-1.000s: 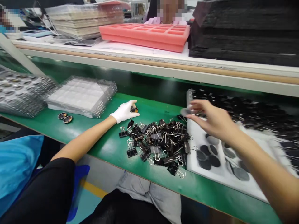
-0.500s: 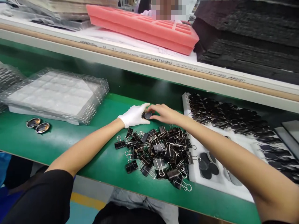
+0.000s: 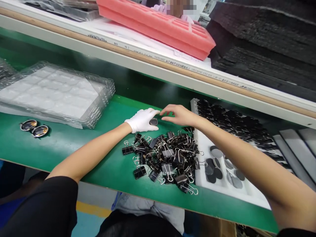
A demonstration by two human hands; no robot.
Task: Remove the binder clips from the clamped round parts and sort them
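My left hand [image 3: 142, 120], in a white glove, rests on the green bench and pinches a small round dark disc [image 3: 153, 121] between thumb and fingers. My bare right hand [image 3: 179, 115] hovers just right of the disc, fingers stretched out and apart, holding nothing. A heap of black binder clips [image 3: 165, 156] lies right below both hands. To the right, a white foam tray [image 3: 204, 144] holds several loose grey discs [image 3: 217, 164] and rows of dark parts at the back.
A stack of clear blister trays [image 3: 56, 93] sits at the left, with two shiny oval pieces [image 3: 34, 128] in front of it. The shelf above carries a pink foam tray [image 3: 158, 24] and black foam stacks [image 3: 266, 39]. Another person sits beyond the shelf.
My right hand brought a disc from the tray to the gloved left hand, then let go and drew slightly back. The camera tilted down and right.
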